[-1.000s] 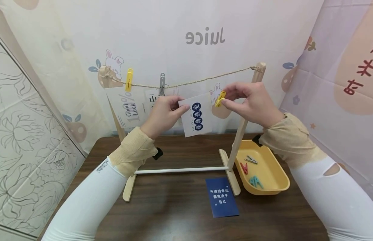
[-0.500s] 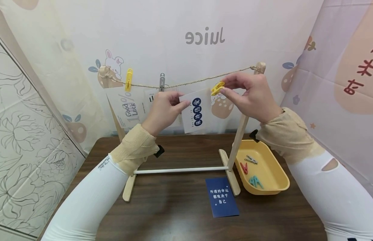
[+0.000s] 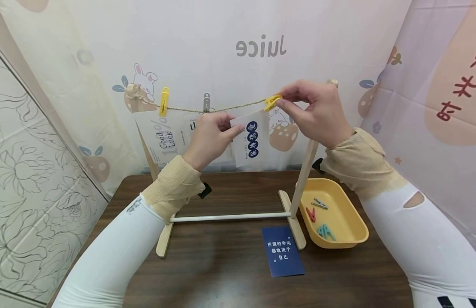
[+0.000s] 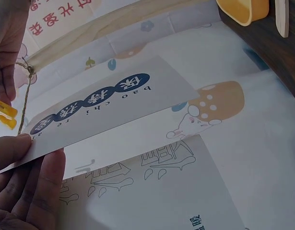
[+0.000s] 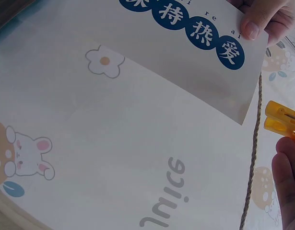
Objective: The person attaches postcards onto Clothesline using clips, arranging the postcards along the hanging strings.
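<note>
My left hand [image 3: 211, 137] pinches the corner of a white card with blue dots [image 3: 251, 137] and holds it up just under the twine line [image 3: 238, 105]. That card [image 4: 109, 108] and my left thumb show in the left wrist view. My right hand [image 3: 312, 112] pinches a yellow clothespin [image 3: 272, 102] at the twine, right above the card's top right corner. The right wrist view shows the clothespin [image 5: 281, 120] with its jaws parted beside the twine [image 5: 253, 158] and the card [image 5: 185, 52]. Two cards [image 3: 161, 134] hang on the line under a yellow pin [image 3: 164, 102] and a grey pin [image 3: 206, 102].
The wooden stand [image 3: 297, 214] sits on a dark brown table [image 3: 222, 273]. A yellow tray [image 3: 349, 231] at the right holds several loose clothespins. A dark blue card [image 3: 282, 257] lies flat in front of the stand's right foot.
Both hands rose: the white card moved up toward the twine, and the yellow clothespin went from beside the card up to the line above its corner.
</note>
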`<state>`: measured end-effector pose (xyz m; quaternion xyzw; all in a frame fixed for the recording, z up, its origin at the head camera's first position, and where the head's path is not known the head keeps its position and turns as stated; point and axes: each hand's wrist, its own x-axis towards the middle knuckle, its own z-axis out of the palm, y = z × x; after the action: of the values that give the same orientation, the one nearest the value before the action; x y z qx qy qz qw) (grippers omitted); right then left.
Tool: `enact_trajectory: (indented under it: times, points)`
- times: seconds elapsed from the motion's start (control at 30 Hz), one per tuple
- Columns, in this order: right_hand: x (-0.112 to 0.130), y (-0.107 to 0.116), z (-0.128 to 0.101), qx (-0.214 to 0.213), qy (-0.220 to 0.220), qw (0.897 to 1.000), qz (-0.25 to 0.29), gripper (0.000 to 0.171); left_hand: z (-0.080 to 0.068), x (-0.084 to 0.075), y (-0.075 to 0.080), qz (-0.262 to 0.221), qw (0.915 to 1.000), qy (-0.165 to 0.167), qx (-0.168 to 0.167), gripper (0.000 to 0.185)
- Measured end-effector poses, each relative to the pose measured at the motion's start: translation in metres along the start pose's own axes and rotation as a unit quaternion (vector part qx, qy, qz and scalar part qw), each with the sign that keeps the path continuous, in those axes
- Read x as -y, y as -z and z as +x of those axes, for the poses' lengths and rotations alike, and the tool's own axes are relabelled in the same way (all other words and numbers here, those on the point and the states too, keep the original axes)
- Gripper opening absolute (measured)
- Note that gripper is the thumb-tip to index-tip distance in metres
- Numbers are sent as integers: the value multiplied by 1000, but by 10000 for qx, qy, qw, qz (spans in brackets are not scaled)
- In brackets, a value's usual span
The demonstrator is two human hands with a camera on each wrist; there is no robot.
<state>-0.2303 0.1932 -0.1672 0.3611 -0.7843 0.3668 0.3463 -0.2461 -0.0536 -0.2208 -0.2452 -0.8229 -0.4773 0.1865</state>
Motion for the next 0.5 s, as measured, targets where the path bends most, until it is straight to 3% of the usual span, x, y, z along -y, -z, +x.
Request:
enact_trajectory:
  times: [0.3, 0.5]
  points:
    - [2, -7, 12, 57, -124, 9999, -54, 5, 2, -2, 1, 141, 9994, 293, 87, 18]
    - [3, -9, 22, 276, -209, 9994, -70, 7, 4, -3, 2, 168, 9996, 210, 64, 18]
